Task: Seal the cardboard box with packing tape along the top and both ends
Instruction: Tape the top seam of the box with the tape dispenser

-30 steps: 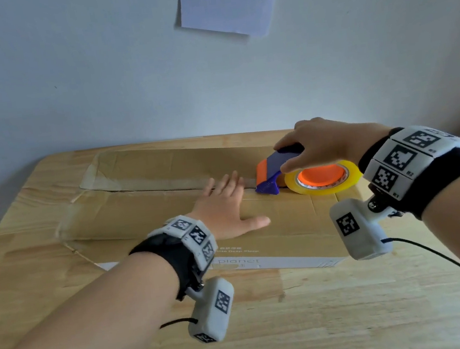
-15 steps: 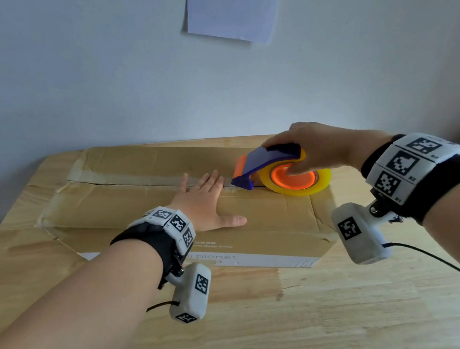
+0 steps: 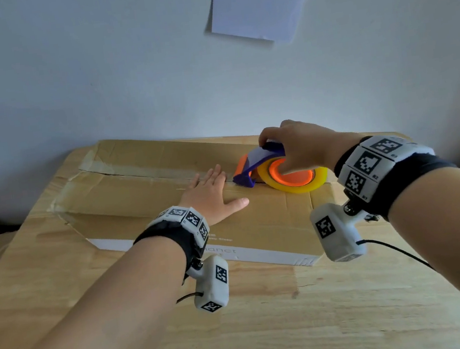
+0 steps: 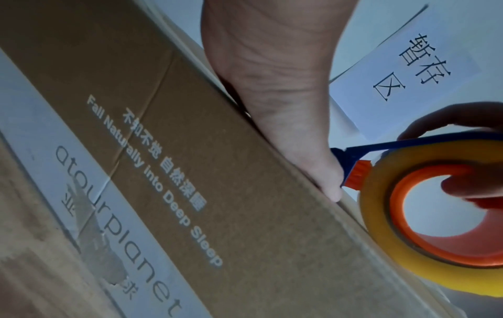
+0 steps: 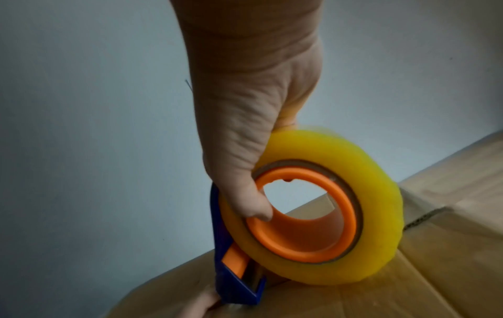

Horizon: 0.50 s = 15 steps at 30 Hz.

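Observation:
A flat cardboard box [image 3: 145, 205] [image 4: 190, 172] [image 5: 408, 290] lies on the wooden table, with clear tape along its top seam at the left. My left hand [image 3: 211, 194] [image 4: 277, 86] lies flat on the box top, fingers straight, beside the seam. My right hand [image 3: 297, 145] [image 5: 245, 133] grips a tape dispenser [image 3: 254, 168] [image 4: 351, 159] [image 5: 231, 269], blue and orange, loaded with a yellow tape roll [image 3: 299, 180] [image 4: 403, 236] [image 5: 354, 193]. Its thumb hooks into the orange core. The dispenser's nose touches the box top just right of my left fingertips.
The wooden table [image 3: 299, 325] extends toward me in front of the box. A white wall stands close behind, with a paper sheet [image 3: 260, 2] [image 4: 408, 71] taped on it. Wrist camera cables [image 3: 400, 252] hang below both arms.
The right hand has tipped the dispenser up on its nose and shifted it left along the seam. The left hand stayed flat on the box. The box has slid slightly.

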Available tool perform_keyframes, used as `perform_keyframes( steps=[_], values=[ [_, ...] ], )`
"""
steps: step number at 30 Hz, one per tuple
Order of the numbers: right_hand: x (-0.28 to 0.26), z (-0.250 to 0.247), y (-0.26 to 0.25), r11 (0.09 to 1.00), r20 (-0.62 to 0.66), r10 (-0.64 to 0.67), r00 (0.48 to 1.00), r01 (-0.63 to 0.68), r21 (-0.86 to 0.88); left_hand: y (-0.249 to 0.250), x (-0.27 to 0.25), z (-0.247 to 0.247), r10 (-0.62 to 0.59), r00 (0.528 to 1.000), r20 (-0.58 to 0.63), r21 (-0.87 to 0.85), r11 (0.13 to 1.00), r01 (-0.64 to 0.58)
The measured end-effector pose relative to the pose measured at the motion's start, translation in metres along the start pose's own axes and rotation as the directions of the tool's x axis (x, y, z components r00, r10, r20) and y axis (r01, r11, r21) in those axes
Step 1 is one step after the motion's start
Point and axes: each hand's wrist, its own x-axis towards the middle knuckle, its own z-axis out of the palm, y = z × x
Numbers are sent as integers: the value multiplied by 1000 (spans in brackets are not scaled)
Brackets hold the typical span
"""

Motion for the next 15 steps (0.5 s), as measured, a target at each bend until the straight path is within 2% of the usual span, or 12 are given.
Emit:
perform_keyframes(
  steps=[8,15],
  values=[
    [-16,-20,17,999,-15,-46,999,46,5,-7,4,3,7,1000,24,1,1000,-7],
    [-31,-26,36,1000,10,-14,1000,14,0,-7,4,2,4,999,46,12,1000,-4]
  ],
)
